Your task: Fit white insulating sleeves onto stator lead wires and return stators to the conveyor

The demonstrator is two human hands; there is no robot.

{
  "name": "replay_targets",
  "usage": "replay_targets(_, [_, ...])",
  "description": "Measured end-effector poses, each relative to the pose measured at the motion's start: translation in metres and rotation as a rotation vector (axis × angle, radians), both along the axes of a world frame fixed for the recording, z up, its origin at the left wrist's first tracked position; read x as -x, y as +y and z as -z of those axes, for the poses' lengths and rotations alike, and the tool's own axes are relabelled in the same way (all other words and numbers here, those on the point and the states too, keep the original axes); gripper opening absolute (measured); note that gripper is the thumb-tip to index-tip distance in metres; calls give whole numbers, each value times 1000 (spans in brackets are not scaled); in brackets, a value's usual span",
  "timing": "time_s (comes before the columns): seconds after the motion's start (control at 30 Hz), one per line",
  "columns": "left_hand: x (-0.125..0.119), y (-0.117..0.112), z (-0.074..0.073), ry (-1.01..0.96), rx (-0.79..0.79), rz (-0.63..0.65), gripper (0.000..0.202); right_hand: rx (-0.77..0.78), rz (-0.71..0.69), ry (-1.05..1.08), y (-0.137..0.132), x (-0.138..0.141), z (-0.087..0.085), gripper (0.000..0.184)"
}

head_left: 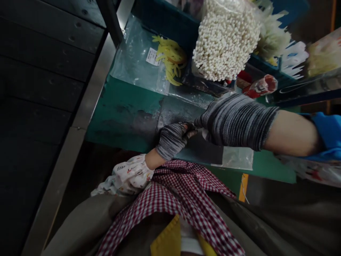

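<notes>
My left hand (pixel 173 138), in a grey striped glove with a floral sleeve behind it, is curled closed at the front edge of the green table (pixel 122 113). My right hand (pixel 234 119), in the same kind of glove, reaches in from the right with a blue sleeve behind it. Its fingertips meet those of the left hand. Both pinch at something small and dark between them that I cannot make out. Under the hands lies a clear plastic bag (pixel 234 158) with a dark sheet (pixel 207 151) in it.
A large clear bag (pixel 138 60) holding yellow plastic pieces (pixel 172 58) lies further back on the table. A bundle of white sticks (pixel 226 39) stands on end behind it, with more white and yellow bundles to the right. A metal rail (pixel 87 96) borders the table on the left.
</notes>
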State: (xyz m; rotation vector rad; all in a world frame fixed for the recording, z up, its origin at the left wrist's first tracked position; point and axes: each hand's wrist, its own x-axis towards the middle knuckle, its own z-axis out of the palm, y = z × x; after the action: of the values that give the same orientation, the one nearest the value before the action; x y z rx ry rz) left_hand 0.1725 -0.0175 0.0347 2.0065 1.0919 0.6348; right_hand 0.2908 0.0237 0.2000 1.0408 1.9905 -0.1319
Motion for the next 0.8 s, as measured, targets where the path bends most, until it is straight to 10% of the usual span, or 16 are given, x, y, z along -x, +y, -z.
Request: replay_targets(0.8, [-2, 1, -11, 101, 112, 101, 33, 81, 65, -195, 12, 24, -1, 18])
